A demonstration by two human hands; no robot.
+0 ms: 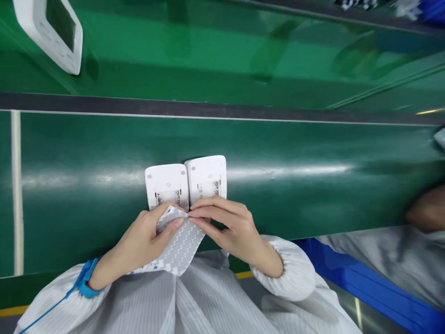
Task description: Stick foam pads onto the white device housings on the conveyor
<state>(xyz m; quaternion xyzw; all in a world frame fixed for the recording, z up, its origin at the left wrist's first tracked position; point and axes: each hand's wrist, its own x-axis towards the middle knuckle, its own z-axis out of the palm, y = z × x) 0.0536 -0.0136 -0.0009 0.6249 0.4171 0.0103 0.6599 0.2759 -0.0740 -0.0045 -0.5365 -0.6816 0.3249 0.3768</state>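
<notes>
With both white devices [168,175] laid out, recesses [169,196] uncovered, your left hand [146,237] grips the patterned sheet [184,246] and your right hand [233,227] pinches its edge, seemingly mid-step.

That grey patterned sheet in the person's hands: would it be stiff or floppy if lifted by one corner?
The sheet is probably floppy: it looks bent near the left hand. It should be light for its size, as it looks paper-thin.
</notes>
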